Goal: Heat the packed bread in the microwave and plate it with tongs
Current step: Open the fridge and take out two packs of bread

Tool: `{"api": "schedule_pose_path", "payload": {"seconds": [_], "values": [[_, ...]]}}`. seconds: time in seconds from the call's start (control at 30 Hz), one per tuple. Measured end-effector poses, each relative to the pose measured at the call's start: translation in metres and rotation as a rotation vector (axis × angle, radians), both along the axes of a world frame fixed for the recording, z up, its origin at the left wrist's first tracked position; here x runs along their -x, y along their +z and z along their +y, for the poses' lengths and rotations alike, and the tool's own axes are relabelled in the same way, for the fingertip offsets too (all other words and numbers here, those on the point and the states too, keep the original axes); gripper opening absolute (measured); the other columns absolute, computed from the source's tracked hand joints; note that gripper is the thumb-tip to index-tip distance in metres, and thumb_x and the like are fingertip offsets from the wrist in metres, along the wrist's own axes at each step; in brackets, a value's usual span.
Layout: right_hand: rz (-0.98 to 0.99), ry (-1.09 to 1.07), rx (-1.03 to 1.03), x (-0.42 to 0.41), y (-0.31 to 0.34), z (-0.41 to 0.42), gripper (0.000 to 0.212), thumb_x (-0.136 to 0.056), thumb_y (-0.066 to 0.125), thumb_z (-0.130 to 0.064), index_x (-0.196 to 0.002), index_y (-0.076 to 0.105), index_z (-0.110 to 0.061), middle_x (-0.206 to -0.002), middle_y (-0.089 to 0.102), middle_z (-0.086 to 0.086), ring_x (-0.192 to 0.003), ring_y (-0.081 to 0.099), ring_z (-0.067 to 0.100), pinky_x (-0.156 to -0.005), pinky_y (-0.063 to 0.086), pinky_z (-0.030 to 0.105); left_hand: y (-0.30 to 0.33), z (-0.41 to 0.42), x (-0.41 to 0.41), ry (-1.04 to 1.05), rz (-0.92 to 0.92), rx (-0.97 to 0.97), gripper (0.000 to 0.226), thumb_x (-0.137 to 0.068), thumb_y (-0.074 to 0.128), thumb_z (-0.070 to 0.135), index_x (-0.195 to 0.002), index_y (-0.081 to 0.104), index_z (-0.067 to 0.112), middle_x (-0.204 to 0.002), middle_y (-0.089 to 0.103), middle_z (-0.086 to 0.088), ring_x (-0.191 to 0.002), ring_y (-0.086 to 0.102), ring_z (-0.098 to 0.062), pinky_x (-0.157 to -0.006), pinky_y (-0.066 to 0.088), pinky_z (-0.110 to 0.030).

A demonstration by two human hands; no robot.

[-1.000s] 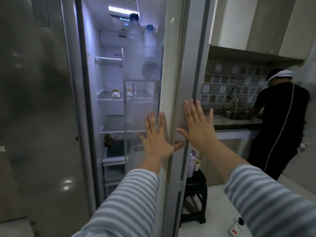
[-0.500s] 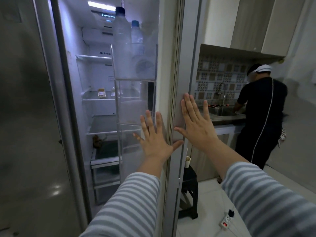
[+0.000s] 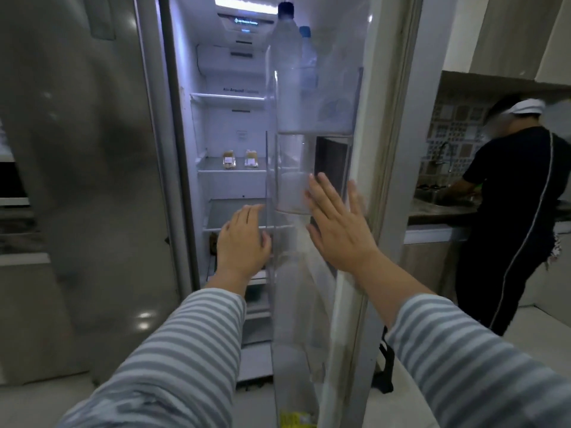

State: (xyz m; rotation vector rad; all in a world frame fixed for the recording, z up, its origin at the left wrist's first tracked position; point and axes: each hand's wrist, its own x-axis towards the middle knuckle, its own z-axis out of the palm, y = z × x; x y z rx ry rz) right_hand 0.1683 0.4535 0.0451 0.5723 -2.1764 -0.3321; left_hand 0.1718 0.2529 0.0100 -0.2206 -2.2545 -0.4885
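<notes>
Hands have shifted: left hand (image 3: 244, 239), empty and relaxed, now reaches inside toward far bread packs (image 3: 230, 159); right hand (image 3: 336, 223) stays flat on fridge door (image 3: 380, 149).

Grey and white stripes are running across both sleeves (image 3: 191, 344); the fridge door (image 3: 77, 180) is showing dull silver, its interior (image 3: 228, 125) glowing white-blue; bottle caps (image 3: 285, 9) are showing dark blue; another person (image 3: 506, 217) is wearing black with a white headband

The person wears a soft long-sleeved top with grey and white stripes going around each arm. The left sleeve (image 3: 185, 350) and the right sleeve (image 3: 469, 359) both stop at the wrists. Both hands are bare, with no rings or watch showing.
</notes>
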Motion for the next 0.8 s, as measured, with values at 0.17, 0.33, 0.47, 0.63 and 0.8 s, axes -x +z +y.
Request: {"api": "schedule_pose_path", "payload": {"seconds": [0.17, 0.33, 0.47, 0.63, 0.8], "values": [[-0.115, 0.024, 0.01, 0.023, -0.007, -0.091, 0.06, -0.097, 0.037, -0.034, -0.15, 0.025, -0.009, -0.161, 0.011, 0.012, -0.149, 0.004, 0.027, -0.118, 0.002, 0.058, 0.016, -0.093, 0.016, 0.083, -0.133, 0.046, 0.053, -0.086, 0.058, 0.021, -0.137, 0.045, 0.014, -0.135, 0.052, -0.006, -0.123, 0.05, -0.024, -0.101, 0.041, -0.039], [-0.235, 0.04, 0.056, 0.055, -0.014, -0.166, 0.064, -0.1, 0.037, -0.034, -0.153, 0.011, -0.011, -0.162, -0.002, 0.009, -0.149, -0.008, 0.025, -0.116, -0.012, 0.048, 0.022, -0.158, 0.05, 0.072, -0.144, 0.071, 0.051, -0.085, 0.057, 0.021, -0.135, 0.046, 0.016, -0.13, 0.053, -0.004, -0.12, 0.05, -0.022, -0.102, 0.042, -0.04], [-0.332, 0.004, 0.165, 0.09, -0.022, -0.207, 0.065, -0.101, 0.035, -0.035, -0.154, 0.005, -0.013, -0.162, -0.007, 0.006, -0.149, -0.012, 0.022, -0.116, -0.013, 0.047, 0.02, -0.188, 0.084, 0.026, -0.186, 0.077, 0.053, -0.086, 0.057, 0.021, -0.137, 0.044, 0.016, -0.132, 0.051, -0.003, -0.123, 0.048, -0.021, -0.105, 0.04, -0.041], [-0.487, -0.028, 0.309, 0.142, -0.029, -0.225, 0.064, -0.101, 0.033, -0.037, -0.154, 0.004, -0.015, -0.163, -0.006, 0.004, -0.149, -0.01, 0.018, -0.121, -0.004, 0.045, 0.018, -0.2, 0.14, -0.035, -0.262, 0.044, 0.056, -0.088, 0.059, 0.023, -0.141, 0.039, 0.019, -0.142, 0.044, -0.002, -0.133, 0.04, -0.02, -0.109, 0.038, -0.045], [-0.529, -0.027, 0.379, 0.21, -0.031, -0.223, 0.063, -0.102, 0.036, -0.035, -0.154, 0.008, -0.016, -0.163, 0.002, 0.005, -0.15, -0.003, 0.019, -0.121, 0.003, 0.043, 0.017, -0.194, 0.212, -0.079, -0.28, -0.028, 0.057, -0.09, 0.058, 0.022, -0.143, 0.036, 0.021, -0.147, 0.04, -0.001, -0.138, 0.035, -0.02, -0.112, 0.035, -0.041]]}}
